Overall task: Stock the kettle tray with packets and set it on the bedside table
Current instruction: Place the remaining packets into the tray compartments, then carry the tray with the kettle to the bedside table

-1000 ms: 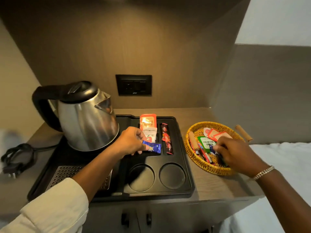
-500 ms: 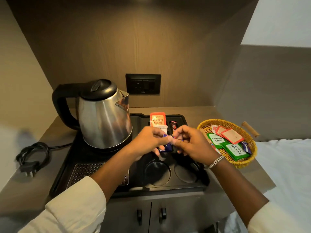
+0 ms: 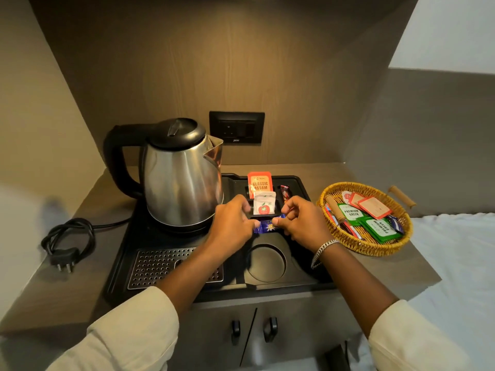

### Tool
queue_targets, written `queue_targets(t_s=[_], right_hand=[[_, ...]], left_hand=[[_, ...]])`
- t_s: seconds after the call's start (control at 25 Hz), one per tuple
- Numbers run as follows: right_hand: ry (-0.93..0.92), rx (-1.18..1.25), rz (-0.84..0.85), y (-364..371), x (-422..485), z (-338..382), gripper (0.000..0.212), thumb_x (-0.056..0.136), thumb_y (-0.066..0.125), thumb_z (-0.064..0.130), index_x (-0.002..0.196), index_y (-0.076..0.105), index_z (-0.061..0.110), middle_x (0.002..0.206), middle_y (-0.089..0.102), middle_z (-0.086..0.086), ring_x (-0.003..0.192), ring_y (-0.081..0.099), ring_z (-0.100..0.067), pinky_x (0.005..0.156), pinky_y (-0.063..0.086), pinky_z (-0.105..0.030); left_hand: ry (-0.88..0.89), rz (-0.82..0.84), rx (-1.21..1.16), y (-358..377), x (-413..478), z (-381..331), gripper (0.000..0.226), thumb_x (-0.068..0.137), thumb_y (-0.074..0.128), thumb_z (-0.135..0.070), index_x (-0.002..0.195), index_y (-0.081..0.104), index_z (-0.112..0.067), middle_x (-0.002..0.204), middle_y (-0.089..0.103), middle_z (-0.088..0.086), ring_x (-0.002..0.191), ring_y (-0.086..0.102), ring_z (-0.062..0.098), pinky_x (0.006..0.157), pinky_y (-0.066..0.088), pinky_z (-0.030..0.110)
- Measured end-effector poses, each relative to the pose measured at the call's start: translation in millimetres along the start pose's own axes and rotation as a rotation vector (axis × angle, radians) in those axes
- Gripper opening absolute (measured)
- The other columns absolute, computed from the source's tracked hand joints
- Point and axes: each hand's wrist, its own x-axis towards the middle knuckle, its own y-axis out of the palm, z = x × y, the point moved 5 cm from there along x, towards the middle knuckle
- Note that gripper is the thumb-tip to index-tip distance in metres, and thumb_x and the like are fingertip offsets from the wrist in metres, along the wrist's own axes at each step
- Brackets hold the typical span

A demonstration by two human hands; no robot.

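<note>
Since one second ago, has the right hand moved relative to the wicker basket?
Yes. The right hand has left the wicker basket and moved left over the kettle tray, where both hands now pinch the blue sachet.

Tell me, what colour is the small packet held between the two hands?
Dark blue with a small gold mark, seen in the head view: the packet.
</note>
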Motion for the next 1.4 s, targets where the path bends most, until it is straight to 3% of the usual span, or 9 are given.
queue_targets(t_s=[0.16,0.36,0.44,0.6,0.76,0.96,1.12,1.2,1.4], right_hand=[[-0.021,0.019,-0.118,-11.6,-14.1,-4.5,0.022,0.083,0.075,0.020,0.101,0.064,0.016,0.083,0.070,-0.006,0.060,0.069,-0.015,0.046,0.051,-0.020],[-0.142,-0.148,-0.414,-46.1,-61.6,-20.8,0.010,0.083,0.073,0.013,0.083,0.069,0.022,0.074,0.065,0.007,0.070,0.061,-0.003,0.059,0.044,-0.015],[-0.088,-0.221,-0.465,-50.9,-75.0,-33.3,0.007,0.082,0.073,0.013,0.088,0.070,0.014,0.081,0.068,-0.003,0.075,0.065,-0.018,0.061,0.050,-0.025],[0.137,-0.331,-0.338,-41.3,-69.8,-52.5,0.036,0.085,0.070,0.028,0.111,0.067,0.003,0.103,0.072,-0.017,0.097,0.065,-0.035,0.083,0.053,-0.043],[0.185,-0.368,-0.254,-31.8,-62.9,-48.1,0.045,0.087,0.062,0.045,0.103,0.068,0.004,0.095,0.071,-0.017,0.093,0.064,-0.037,0.077,0.053,-0.041],[0.335,-0.219,-0.296,-52.1,-59.6,-43.7,0.055,0.085,0.057,0.058,0.061,0.068,0.010,0.061,0.065,-0.008,0.066,0.059,-0.027,0.062,0.046,-0.036],[0.518,0.179,-0.345,-66.2,-62.0,-52.0,0.034,0.079,0.070,0.043,0.072,0.070,0.009,0.078,0.071,-0.011,0.075,0.064,-0.031,0.076,0.054,-0.048],[0.574,0.376,-0.300,-61.4,-68.4,-55.4,0.025,0.078,0.074,0.034,0.085,0.071,0.009,0.084,0.074,-0.013,0.079,0.068,-0.031,0.071,0.055,-0.044],[0.625,0.409,-0.057,-55.2,-77.6,-61.4,0.039,0.078,0.075,0.040,0.101,0.071,0.009,0.086,0.078,-0.014,0.082,0.073,-0.034,0.072,0.058,-0.040]], left_hand=[[0.109,-0.125,-0.054,-39.9,-30.7,15.4,0.009,0.083,0.071,-0.012,0.083,0.062,-0.014,0.071,0.065,0.006,0.065,0.064,0.020,0.061,0.057,0.035],[0.140,-0.315,-0.019,-101.8,-71.9,60.4,0.010,0.084,0.068,-0.014,0.078,0.065,-0.021,0.066,0.066,-0.002,0.062,0.064,0.012,0.056,0.051,0.017],[0.139,-0.433,0.014,-132.9,-79.3,84.2,0.008,0.086,0.066,-0.015,0.080,0.064,-0.019,0.065,0.066,0.000,0.061,0.061,0.011,0.056,0.047,0.013],[0.041,-0.586,0.049,-172.6,-73.6,129.0,0.011,0.086,0.066,-0.006,0.083,0.064,-0.016,0.063,0.060,-0.006,0.060,0.057,0.000,0.058,0.043,0.005],[-0.247,-0.548,-0.331,-158.6,-74.0,159.6,0.026,0.088,0.062,-0.005,0.079,0.064,-0.030,0.083,0.066,-0.002,0.074,0.063,0.009,0.060,0.048,0.004],[-0.471,-0.460,-0.626,-157.7,-69.7,154.1,0.018,0.086,0.064,-0.008,0.092,0.067,-0.025,0.085,0.067,0.000,0.054,0.068,-0.001,0.043,0.049,0.012],[-0.761,-0.192,-0.614,-163.8,-71.0,156.5,0.026,0.078,0.071,-0.030,0.096,0.070,-0.011,0.069,0.073,0.012,0.051,0.070,0.023,0.044,0.054,0.028],[-0.826,-0.074,-0.642,-161.2,-75.9,148.7,0.039,0.067,0.073,-0.037,0.094,0.070,-0.009,0.067,0.074,0.014,0.053,0.070,0.028,0.047,0.058,0.033],[-0.820,-0.029,-0.665,-152.8,-93.9,138.6,0.057,0.059,0.074,-0.034,0.107,0.067,-0.006,0.086,0.075,0.022,0.073,0.072,0.038,0.070,0.058,0.044]])
